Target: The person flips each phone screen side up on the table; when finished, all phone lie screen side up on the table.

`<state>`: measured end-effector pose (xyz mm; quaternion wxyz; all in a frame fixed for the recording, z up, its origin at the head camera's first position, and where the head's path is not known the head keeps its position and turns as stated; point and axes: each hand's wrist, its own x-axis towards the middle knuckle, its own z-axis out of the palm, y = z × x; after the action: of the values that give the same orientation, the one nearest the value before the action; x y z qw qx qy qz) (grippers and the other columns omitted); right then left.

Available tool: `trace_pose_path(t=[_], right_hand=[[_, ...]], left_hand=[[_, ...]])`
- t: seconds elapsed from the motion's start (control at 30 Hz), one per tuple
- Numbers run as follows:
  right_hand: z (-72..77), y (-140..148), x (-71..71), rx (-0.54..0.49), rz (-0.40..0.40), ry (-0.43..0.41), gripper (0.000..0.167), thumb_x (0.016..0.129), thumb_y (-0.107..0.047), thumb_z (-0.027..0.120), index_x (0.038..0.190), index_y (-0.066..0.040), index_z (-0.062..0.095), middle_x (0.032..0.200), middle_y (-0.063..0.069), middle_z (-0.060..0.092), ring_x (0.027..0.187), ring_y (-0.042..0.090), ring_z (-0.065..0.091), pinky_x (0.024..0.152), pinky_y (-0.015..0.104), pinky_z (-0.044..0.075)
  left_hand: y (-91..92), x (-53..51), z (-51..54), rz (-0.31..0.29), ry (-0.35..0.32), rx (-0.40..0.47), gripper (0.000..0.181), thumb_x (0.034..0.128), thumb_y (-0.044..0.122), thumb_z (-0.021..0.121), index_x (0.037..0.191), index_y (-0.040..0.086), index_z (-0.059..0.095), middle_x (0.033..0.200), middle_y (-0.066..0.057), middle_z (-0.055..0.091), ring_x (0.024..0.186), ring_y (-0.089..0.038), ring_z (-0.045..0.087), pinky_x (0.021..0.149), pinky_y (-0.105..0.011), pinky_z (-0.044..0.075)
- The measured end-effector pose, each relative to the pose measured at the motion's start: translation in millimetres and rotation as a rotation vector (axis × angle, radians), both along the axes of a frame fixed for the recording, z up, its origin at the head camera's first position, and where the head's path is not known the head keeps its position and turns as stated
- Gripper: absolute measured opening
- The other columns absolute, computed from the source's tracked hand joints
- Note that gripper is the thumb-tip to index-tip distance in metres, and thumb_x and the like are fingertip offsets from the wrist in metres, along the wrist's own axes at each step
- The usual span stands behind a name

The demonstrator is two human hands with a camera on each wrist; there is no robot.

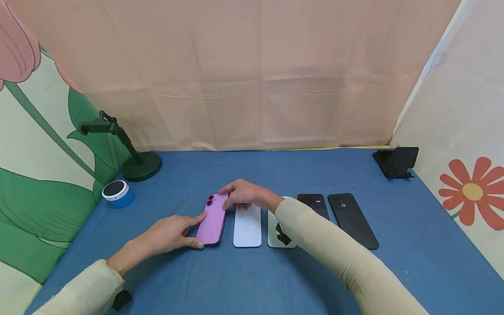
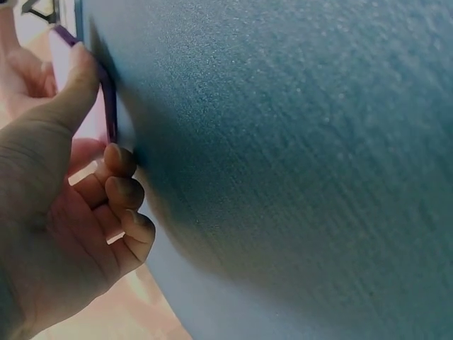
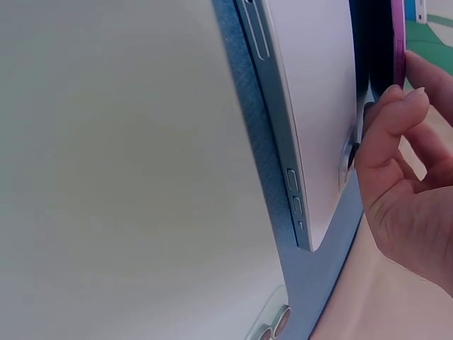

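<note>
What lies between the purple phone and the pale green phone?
The white phone lies between the purple phone and the pale green phone; the head view shows it, with the right hand over its far end.

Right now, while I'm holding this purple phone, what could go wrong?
The purple phone might slip: the left grip and right grip hold it only near its edges. The right grip also overhangs the white phone, so it could knock that one. And the right sleeve crosses above the pale green phone and a black phone, so lowering it might shift them.
</note>
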<state>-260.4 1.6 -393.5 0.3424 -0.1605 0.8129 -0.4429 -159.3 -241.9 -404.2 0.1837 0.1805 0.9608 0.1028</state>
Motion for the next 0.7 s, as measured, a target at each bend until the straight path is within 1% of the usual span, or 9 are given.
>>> trace_pose_path(t=[0.17,0.23,0.27,0.33,0.43,0.5,0.53,0.63,0.7], right_hand=[[1.3,1,-1.5,0.006,0.006,-0.008,0.058,0.086,-0.017,0.078,0.141,-0.022,0.061,0.076,0.003,0.058,0.053,0.015,0.046,0.049,0.027,0.040],[1.5,1,-1.6,0.006,0.008,-0.009,0.058,0.086,-0.018,0.079,0.141,-0.022,0.061,0.074,0.003,0.057,0.053,0.014,0.046,0.049,0.027,0.040],[1.3,1,-1.8,0.007,0.010,-0.009,0.058,0.085,-0.018,0.079,0.140,-0.022,0.061,0.074,0.003,0.057,0.052,0.014,0.046,0.049,0.026,0.040],[0.9,1,-1.8,0.006,0.012,-0.009,0.059,0.085,-0.018,0.080,0.141,-0.022,0.061,0.073,0.003,0.056,0.052,0.014,0.045,0.048,0.026,0.040],[0.6,1,-1.7,0.002,0.019,-0.008,0.060,0.085,-0.019,0.080,0.142,-0.020,0.060,0.076,0.004,0.058,0.053,0.014,0.045,0.048,0.026,0.040],[0.7,1,-1.4,-0.003,0.022,-0.010,0.060,0.086,-0.019,0.079,0.142,-0.020,0.059,0.077,0.004,0.060,0.053,0.014,0.046,0.048,0.026,0.041],[1.0,2,-1.2,-0.004,0.024,-0.010,0.060,0.086,-0.018,0.079,0.142,-0.020,0.059,0.077,0.004,0.059,0.054,0.014,0.046,0.049,0.027,0.041],[1.7,2,-1.2,-0.006,0.023,-0.006,0.059,0.086,-0.019,0.079,0.142,-0.019,0.060,0.073,0.003,0.056,0.054,0.014,0.046,0.049,0.027,0.041],[2.3,2,-1.3,-0.005,0.018,0.003,0.058,0.086,-0.019,0.079,0.141,-0.019,0.060,0.070,0.002,0.053,0.054,0.014,0.046,0.049,0.027,0.041]], left_hand=[[0.8,-1.1,3.2,-0.003,-0.011,-0.011,0.095,0.0764,0.066,0.074,0.154,0.023,0.042,0.074,0.002,0.050,0.068,-0.012,0.047,0.060,-0.028,0.034],[1.2,-2.2,4.5,-0.012,-0.010,-0.026,0.094,0.0762,0.066,0.074,0.154,0.023,0.042,0.077,0.001,0.055,0.070,-0.013,0.049,0.063,-0.030,0.037],[1.4,-2.5,5.4,-0.026,-0.006,-0.035,0.094,0.0764,0.066,0.073,0.154,0.022,0.043,0.082,0.000,0.060,0.072,-0.013,0.050,0.065,-0.031,0.040],[2.0,-2.7,7.6,-0.052,0.003,-0.056,0.094,0.0771,0.067,0.072,0.153,0.021,0.043,0.100,-0.007,0.069,0.084,-0.018,0.060,0.075,-0.038,0.050],[3.5,-1.3,11.5,-0.084,0.031,-0.091,0.094,0.0784,0.069,0.069,0.153,0.019,0.043,0.127,-0.016,0.065,0.104,-0.028,0.063,0.090,-0.052,0.053],[6.1,1.1,14.6,-0.088,0.056,-0.094,0.093,0.0801,0.069,0.068,0.154,0.018,0.043,0.135,-0.019,0.061,0.117,-0.034,0.062,0.096,-0.057,0.050],[7.9,2.5,15.8,-0.090,0.069,-0.085,0.091,0.0812,0.068,0.067,0.153,0.018,0.044,0.134,-0.018,0.061,0.115,-0.032,0.062,0.096,-0.056,0.051],[15.3,8.0,18.2,-0.082,0.092,-0.027,0.084,0.0837,0.065,0.068,0.152,0.021,0.046,0.122,-0.010,0.066,0.104,-0.025,0.063,0.089,-0.050,0.054],[20.6,12.0,18.6,-0.090,0.097,0.015,0.080,0.0853,0.062,0.068,0.151,0.023,0.047,0.114,-0.005,0.068,0.094,-0.018,0.061,0.083,-0.044,0.054]])
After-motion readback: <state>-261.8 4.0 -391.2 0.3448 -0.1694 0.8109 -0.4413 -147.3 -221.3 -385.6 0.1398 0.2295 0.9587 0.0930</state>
